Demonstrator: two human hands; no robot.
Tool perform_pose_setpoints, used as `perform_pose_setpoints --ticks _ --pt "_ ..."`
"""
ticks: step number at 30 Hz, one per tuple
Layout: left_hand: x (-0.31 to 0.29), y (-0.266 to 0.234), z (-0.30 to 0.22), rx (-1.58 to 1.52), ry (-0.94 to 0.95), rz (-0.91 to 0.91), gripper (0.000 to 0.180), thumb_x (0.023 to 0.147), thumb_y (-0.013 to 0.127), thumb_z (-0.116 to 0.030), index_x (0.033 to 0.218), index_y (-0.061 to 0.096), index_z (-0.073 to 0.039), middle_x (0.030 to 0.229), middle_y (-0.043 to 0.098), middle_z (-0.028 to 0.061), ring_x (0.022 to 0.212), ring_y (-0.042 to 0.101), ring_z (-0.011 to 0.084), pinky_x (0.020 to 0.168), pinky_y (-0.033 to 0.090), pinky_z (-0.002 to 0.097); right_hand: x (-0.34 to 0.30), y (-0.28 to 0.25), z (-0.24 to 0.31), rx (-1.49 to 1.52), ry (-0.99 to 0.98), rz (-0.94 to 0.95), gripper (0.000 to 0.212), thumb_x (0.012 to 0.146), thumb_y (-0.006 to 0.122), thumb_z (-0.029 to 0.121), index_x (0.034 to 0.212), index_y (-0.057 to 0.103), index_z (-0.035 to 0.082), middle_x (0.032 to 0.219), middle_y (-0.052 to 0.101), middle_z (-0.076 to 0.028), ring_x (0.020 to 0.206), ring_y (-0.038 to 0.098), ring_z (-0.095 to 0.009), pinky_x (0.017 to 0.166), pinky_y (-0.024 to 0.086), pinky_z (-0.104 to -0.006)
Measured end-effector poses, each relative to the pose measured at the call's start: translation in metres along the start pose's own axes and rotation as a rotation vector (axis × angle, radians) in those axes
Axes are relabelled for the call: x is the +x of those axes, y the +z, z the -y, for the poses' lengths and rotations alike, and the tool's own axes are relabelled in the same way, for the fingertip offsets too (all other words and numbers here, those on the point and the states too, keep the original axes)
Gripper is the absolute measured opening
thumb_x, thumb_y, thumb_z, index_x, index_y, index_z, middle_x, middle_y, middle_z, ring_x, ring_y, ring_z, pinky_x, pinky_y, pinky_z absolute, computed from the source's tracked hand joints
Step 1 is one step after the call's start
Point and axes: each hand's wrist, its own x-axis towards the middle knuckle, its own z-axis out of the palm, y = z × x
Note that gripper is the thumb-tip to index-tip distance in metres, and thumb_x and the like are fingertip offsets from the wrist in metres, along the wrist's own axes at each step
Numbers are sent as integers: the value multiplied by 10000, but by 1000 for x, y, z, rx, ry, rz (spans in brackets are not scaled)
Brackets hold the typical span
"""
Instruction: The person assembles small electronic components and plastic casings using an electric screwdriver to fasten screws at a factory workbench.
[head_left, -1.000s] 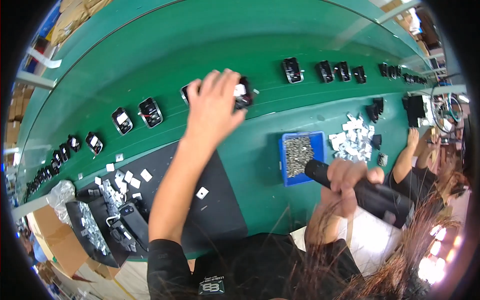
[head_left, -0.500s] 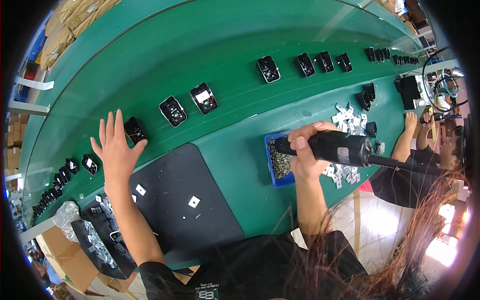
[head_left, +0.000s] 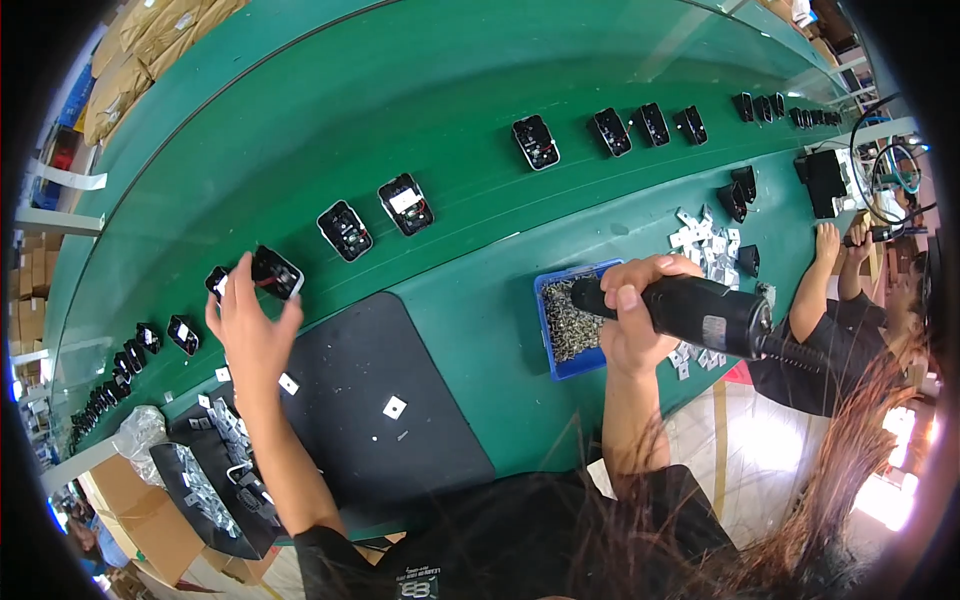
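My left hand (head_left: pixel 254 325) reaches over the green belt, thumb and fingers curved apart. Its fingers are beside a black plastic housing (head_left: pixel 278 273) with a pale rim; whether they touch it I cannot tell. Another small housing (head_left: pixel 216 281) is partly hidden behind the fingers. My right hand (head_left: pixel 636 318) is wrapped round a black electric screwdriver (head_left: pixel 705 315). The screwdriver lies nearly level, its front end over a blue bin (head_left: pixel 578 369) filled with small screws (head_left: pixel 572 325). A dark mat (head_left: pixel 400 350) carries a white square plate (head_left: pixel 394 407) with a hole.
More housings (head_left: pixel 404 203) stand along the belt. White plates (head_left: pixel 712 245) lie heaped right of the bin. A black tray (head_left: pixel 250 535) with metal parts is at lower left, near a cardboard box (head_left: pixel 150 520). A co-worker (head_left: pixel 835 340) sits at the right.
My left hand's spread fingers have curled in beside the housing, which now shows more of its inside. My right hand and the screwdriver have shifted slightly right and down, uncovering more screws.
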Motion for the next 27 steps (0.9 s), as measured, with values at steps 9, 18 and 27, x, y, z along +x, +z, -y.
perform_pose_setpoints --ticks 9,18,27 --pt "-81 -8 -116 -351 451 356 757 622 761 -218 1305 474 -57 1188 540 90 1121 507 241 1037 292 492 -6 9 12 38 58 -22 391 801 605 47 1155 442 82 744 495 -36 636 485 -146 661 452 -348" --pt "-49 -24 -17 -350 -108 26 269 771 702 -177 986 635 -30 970 634 179 905 616 348 778 499 417 -8 -11 27 138 24 52 390 808 596 58 1171 460 98 753 460 -11 616 441 -116 642 370 -300" --pt "-50 -19 158 -87 -257 233 214 730 729 -94 896 660 22 816 688 157 781 668 328 729 522 384 -8 -7 31 217 51 105 384 796 588 50 1155 463 100 730 421 -3 605 412 -106 632 340 -291"
